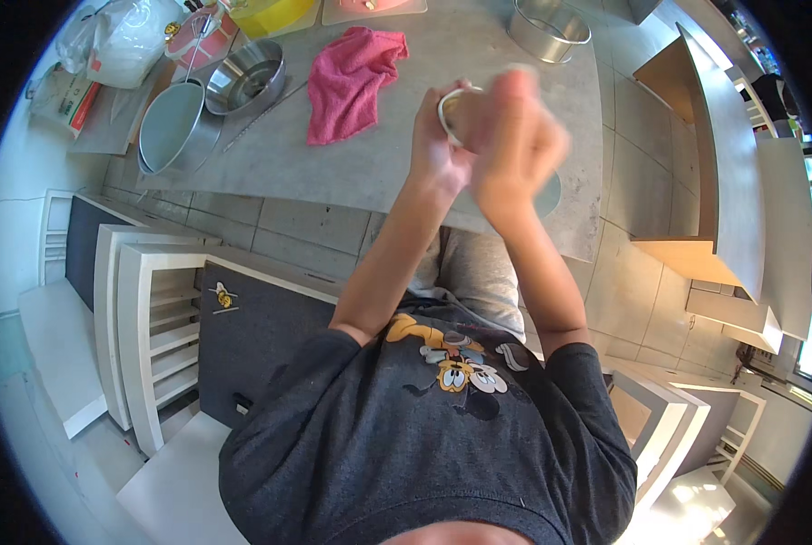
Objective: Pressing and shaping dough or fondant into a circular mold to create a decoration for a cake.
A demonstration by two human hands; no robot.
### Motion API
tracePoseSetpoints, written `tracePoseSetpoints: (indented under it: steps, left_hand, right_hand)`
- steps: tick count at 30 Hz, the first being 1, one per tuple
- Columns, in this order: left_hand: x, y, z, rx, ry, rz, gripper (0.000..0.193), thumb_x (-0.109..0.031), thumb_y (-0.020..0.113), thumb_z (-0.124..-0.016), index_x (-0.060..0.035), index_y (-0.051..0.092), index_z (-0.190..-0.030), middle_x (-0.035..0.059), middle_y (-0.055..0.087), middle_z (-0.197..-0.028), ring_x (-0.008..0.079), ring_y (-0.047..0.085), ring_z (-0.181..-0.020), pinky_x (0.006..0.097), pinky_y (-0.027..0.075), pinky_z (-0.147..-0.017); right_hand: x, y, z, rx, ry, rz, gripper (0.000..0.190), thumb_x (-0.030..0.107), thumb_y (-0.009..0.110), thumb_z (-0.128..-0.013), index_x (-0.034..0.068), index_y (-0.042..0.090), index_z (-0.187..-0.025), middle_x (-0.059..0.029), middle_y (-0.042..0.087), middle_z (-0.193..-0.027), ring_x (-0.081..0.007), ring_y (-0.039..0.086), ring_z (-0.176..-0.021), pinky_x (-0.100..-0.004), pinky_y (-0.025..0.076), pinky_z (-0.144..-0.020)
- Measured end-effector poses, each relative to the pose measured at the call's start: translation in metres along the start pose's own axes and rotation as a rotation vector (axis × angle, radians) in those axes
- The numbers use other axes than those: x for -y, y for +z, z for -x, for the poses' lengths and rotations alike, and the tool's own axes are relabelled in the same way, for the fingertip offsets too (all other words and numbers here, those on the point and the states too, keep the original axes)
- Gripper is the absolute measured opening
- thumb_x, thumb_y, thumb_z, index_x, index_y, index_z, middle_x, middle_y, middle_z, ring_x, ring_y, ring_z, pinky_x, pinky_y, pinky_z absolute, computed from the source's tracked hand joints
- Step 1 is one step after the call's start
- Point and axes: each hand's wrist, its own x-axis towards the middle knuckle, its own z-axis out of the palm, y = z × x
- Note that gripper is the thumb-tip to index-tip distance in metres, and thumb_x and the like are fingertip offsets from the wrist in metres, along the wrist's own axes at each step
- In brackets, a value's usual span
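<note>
Above the grey table, near its front edge, both hands are raised. My left hand is closed around a small round container with a white rim. Close to its right, my right hand is blurred and curled in front of the container; whether it holds anything is hidden. A pale round disc lies on the table below my right wrist. To the left of the hands lies a crumpled pink cloth.
At the left stand a steel bowl, a deep oval pan and a whisk. A thin rod lies nearby. A metal ring mould stands back right. White chairs flank the person.
</note>
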Motion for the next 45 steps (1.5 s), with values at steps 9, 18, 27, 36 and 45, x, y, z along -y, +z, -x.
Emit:
tracePoseSetpoints:
  steps: [9,18,27,36,45]
  left_hand:
    - [0.002,-0.013,-0.020,-0.137,-0.135,0.157,0.019,-0.024,0.042,-0.083,-0.0097,0.054,-0.087,0.0045,0.057,-0.082,0.0175,0.057,-0.073,0.0301,0.049,-0.057]
    - [-0.023,0.007,-0.018,-0.126,0.442,-0.725,0.011,-0.009,0.052,-0.077,-0.0017,0.059,-0.078,0.0028,0.058,-0.074,0.0086,0.054,-0.075,0.0221,0.042,-0.063]
    - [-0.015,0.001,-0.016,-0.230,0.690,-1.330,0.008,-0.016,0.059,-0.075,-0.0080,0.060,-0.074,0.0030,0.056,-0.068,0.0160,0.053,-0.062,0.0270,0.039,-0.054]
    - [-0.007,-0.004,-0.022,-0.219,1.121,-1.822,0.007,-0.015,0.066,-0.066,-0.0122,0.060,-0.069,0.0003,0.055,-0.071,0.0213,0.050,-0.063,0.0325,0.041,-0.052]
    - [-0.003,-0.006,-0.022,-0.176,1.056,-1.725,0.006,-0.014,0.065,-0.069,-0.0115,0.060,-0.070,0.0021,0.056,-0.070,0.0216,0.052,-0.065,0.0325,0.042,-0.054]
  right_hand:
    - [-0.022,0.019,-0.011,0.118,0.236,-0.394,0.040,0.023,0.040,-0.092,0.006,0.042,-0.056,0.0003,0.040,-0.047,-0.0045,0.031,-0.044,-0.0219,0.024,-0.041]
    - [0.007,-0.041,-0.039,-0.002,0.097,-0.766,0.043,0.029,0.024,-0.092,0.012,0.027,-0.052,0.0017,0.021,-0.040,-0.0107,0.013,-0.040,-0.0275,0.019,-0.044]
    - [-0.009,-0.053,-0.041,-0.005,0.132,-0.747,0.044,0.028,0.025,-0.089,0.010,0.025,-0.049,-0.0001,0.020,-0.041,-0.0116,0.018,-0.039,-0.0262,0.020,-0.044]
    - [-0.008,-0.050,-0.036,-0.077,0.317,-0.725,0.040,0.020,0.032,-0.087,0.012,0.024,-0.048,0.0011,0.020,-0.040,-0.0095,0.015,-0.041,-0.0262,0.020,-0.048]
    - [-0.013,-0.052,-0.035,-0.047,0.278,-0.756,0.040,0.021,0.031,-0.088,0.010,0.026,-0.049,0.0002,0.021,-0.041,-0.0106,0.017,-0.041,-0.0269,0.020,-0.047]
